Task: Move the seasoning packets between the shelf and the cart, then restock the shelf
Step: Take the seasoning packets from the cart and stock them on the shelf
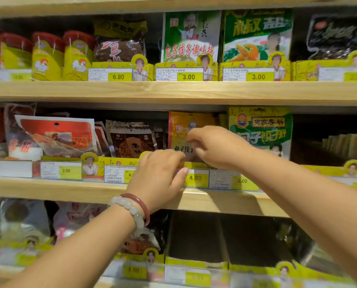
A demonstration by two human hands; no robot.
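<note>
both forearms reach up from the bottom of view; pale bead bracelet and red bangle (134, 208) on the left wrist. left hand (160, 175) sits at the front lip of the middle wooden shelf (49, 189), fingers curled, thumb near the 4.00 price tag (195, 178); whether it pinches the packet's lower edge, cannot tell. right hand (213, 145) is higher, fingers bent against the face of the orange-and-red flat foil seasoning packet (179, 129), looks like a pinch, though the contact is blurred.

packet stands upright in its yellow cardboard display tray (119, 161), between dark brown packets (132, 140) and a green-and-yellow packet (260, 129).

handling, judged: light, thin, floppy, glossy film likely slick; best taken by the top or side seam, second hand steadying the bottom.

room: stacked pale-wood shelves, packed rows, price labels along each lip. cart not in view.
</note>
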